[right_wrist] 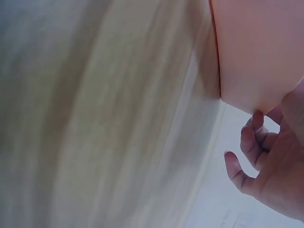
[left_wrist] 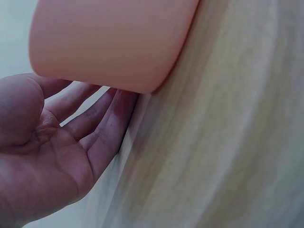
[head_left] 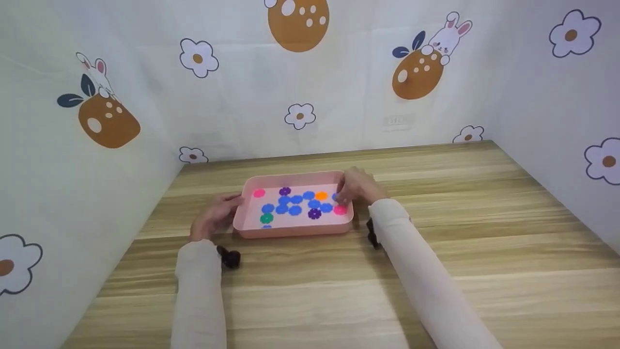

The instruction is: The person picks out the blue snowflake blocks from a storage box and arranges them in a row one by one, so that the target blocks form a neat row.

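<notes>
While the pink tray (head_left: 293, 232) sits on the table (head_left: 310, 300), I judge it light, stiff, best held at both ends; left hand (head_left: 216, 216) lies spread there; whether right hand (head_left: 359, 186) pinches, I cannot tell.

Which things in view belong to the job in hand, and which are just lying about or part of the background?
Job in hand:
pink tray
flower-shaped pieces inside it
left hand, at its left end
right hand, at its right end

Background:
wooden table
patterned backdrop
</notes>
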Tool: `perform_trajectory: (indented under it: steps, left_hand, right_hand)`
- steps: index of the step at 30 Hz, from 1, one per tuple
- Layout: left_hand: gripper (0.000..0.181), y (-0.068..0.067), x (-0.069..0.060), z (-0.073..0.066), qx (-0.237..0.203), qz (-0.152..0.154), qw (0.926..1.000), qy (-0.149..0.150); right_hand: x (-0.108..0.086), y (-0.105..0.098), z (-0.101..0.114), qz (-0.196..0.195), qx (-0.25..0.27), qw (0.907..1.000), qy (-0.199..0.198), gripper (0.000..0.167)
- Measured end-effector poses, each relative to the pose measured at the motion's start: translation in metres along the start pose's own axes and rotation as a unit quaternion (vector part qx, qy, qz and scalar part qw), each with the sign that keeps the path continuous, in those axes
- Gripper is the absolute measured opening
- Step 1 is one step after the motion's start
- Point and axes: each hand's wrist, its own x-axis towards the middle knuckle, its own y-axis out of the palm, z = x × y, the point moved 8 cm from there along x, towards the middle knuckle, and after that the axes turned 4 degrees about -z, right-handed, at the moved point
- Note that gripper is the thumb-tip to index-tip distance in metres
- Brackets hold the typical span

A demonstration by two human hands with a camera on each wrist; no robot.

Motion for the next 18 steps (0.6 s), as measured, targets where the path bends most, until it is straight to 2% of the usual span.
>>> perform_trajectory:
  steps: [12,18]
  left_hand:
    - [0.054,-0.001,0.0004,0.0018,-0.003,0.003,1.0,0.0]
    - [0.052,-0.0006,0.0009,0.0018,-0.011,0.003,0.9999,0.006]
  right_hand:
    - [0.0034,-0.003,-0.0014,-0.029,-0.01,0.9995,-0.011,0.024]
    - [0.0044,-0.005,-0.0038,-0.036,0.023,0.9991,0.0,0.025]
